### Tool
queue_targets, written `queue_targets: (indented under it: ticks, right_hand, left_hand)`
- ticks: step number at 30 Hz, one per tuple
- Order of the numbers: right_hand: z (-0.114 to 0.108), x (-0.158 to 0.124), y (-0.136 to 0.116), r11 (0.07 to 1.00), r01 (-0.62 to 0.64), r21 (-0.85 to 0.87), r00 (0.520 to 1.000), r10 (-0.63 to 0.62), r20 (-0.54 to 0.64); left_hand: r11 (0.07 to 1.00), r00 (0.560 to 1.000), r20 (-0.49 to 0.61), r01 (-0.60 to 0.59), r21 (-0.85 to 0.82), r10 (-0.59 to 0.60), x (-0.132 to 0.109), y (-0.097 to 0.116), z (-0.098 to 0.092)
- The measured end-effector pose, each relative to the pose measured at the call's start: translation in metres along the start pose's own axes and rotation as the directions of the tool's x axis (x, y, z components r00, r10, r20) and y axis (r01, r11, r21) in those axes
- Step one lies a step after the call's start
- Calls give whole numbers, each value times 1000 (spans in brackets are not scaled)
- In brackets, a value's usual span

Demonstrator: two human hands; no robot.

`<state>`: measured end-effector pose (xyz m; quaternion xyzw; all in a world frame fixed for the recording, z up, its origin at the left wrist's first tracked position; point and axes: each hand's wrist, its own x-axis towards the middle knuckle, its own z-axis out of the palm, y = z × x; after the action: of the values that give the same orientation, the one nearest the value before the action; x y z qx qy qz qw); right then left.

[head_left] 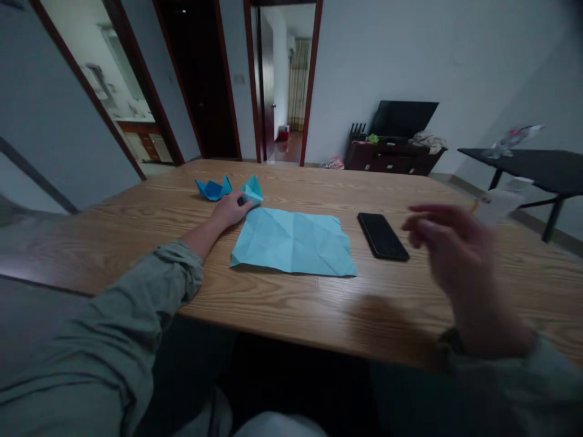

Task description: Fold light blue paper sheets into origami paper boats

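My left hand (230, 209) rests on the table, its fingers closed around the near side of a light blue folded paper boat (253, 188). Close by on the left sits a darker blue paper boat (214, 189). In front of me lies a light blue sheet of paper (294, 241), opened out, with many creases and slightly raised edges. My right hand (450, 249) is in the air over the right part of the table, blurred, its fingers loosely bent and apart with nothing visible in them. A black phone (383, 237) lies between the sheet and that hand.
The wooden table (273, 303) has its near edge just before my lap. Beyond it stand a dark cabinet (392, 162) with a television (404, 118) and a black side table (537, 164). A whitish object (494, 206), partly hidden, is behind my right hand.
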<state>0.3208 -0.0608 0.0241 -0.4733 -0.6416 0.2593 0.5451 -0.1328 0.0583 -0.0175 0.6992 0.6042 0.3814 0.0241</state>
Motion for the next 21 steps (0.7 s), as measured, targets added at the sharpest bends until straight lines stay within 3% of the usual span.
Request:
queue_targets:
  ticks: [3,5,8,10,13,16,18,21]
  right_hand:
    - [38,9,-6,994,-94,46,990,88,113]
    - [63,24,-7,984,-175,41,963,162,215]
    - [96,48,-11,934,-342,103,918,308,250]
    - [115,57,-13,899,-402,173,899,353,257]
    - [137,58,-8,879,-383,285,905,295,306]
    - [147,52,4,881,-320,349,937,241,252]
    - [147,47,10,918,-243,314,962,186,200]
    - [146,40,12,981,-92,169,984,63,168]
  left_hand:
    - [977,995,-102,-19,-213,-3,-7,23,-10]
    - [923,994,-112,-38,-384,-5,-10,45,-14]
    - [757,999,31,-12,-653,43,-17,85,-14]
    - [610,989,143,89,-788,42,-22,108,-9]
    - [519,957,287,222,-826,48,-29,127,2]
    - [500,906,421,353,-791,26,-32,128,14]
    - [471,891,453,405,-784,-13,-32,126,22]
    - [429,909,405,406,-807,-98,-31,127,29]
